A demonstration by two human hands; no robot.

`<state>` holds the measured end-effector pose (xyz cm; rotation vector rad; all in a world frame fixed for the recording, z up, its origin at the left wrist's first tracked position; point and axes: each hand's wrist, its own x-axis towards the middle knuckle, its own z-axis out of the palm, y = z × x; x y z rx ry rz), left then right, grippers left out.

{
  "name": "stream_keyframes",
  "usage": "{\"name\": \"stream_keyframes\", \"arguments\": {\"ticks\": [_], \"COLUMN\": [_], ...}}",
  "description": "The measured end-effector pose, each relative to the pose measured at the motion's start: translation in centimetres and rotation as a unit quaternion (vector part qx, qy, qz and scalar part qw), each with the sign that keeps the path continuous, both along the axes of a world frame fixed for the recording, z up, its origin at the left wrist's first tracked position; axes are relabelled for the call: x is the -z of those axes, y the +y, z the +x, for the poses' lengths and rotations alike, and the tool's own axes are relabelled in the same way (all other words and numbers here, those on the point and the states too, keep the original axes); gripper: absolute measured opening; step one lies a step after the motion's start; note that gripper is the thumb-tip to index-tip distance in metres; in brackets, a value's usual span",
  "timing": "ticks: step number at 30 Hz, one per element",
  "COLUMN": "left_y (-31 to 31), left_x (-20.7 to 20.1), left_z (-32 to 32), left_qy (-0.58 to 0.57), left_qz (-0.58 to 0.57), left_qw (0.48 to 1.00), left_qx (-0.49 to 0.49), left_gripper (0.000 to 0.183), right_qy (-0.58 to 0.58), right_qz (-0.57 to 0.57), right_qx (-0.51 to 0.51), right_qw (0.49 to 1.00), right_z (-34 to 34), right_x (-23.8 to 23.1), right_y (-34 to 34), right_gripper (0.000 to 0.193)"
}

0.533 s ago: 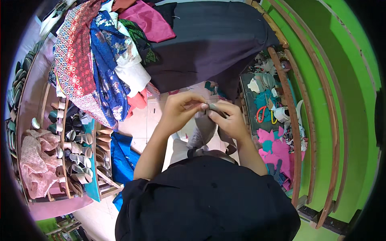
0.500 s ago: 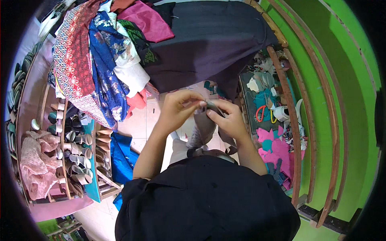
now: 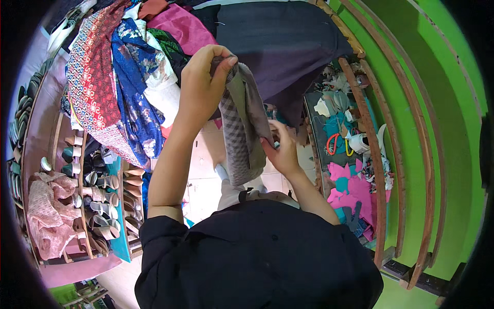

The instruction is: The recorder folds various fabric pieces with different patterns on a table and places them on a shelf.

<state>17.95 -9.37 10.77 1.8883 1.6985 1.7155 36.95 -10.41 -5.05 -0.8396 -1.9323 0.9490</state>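
Note:
A length of grey-beige cloth (image 3: pixel 242 129), with a checked pattern on one side, hangs folded in front of my body. My left hand (image 3: pixel 207 77) is raised and closed, pinching its top edge between thumb and fingers. Lower down, my right hand (image 3: pixel 283 152) grips the cloth's right edge; the thumb lies against it and the other fingers are curled, partly hidden. Behind the cloth, the far end of the surface is draped in a dark cover (image 3: pixel 278 46).
Patterned fabrics (image 3: pixel 98 77) are heaped at the far left, beside a pink cloth (image 3: pixel 182 28). Heeled shoes (image 3: pixel 105 208) fill a rack on the left, near a lacy pink cloth (image 3: pixel 49 211). Wooden rails (image 3: pixel 370 154) stand right, by pink scraps (image 3: pixel 350 188) and orange-handled scissors (image 3: pixel 332 144).
My left hand has risen and moved left and away, lifting the cloth by its top edge. The right hand has slid down to the side, and the cloth now hangs long between them.

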Motion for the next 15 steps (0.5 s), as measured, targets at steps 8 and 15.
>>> {"name": "stream_keyframes", "arguments": {"ticks": [8, 15], "left_y": [0.8, 0.3], "left_x": [-2.5, -4.1], "left_z": [0.7, 1.0], "left_qy": [0.040, 0.045], "left_qz": [0.061, 0.089], "left_qw": [0.997, 0.995], "left_qx": [-0.015, -0.028], "left_gripper": [0.009, 0.011], "right_qy": [0.052, -0.014], "right_qz": [0.236, 0.188], "right_qx": [0.060, 0.093], "right_qw": [0.968, 0.978], "right_z": [-2.0, -2.6], "right_x": [2.7, 0.9], "right_y": [0.2, 0.8], "right_gripper": [0.024, 0.019]}}
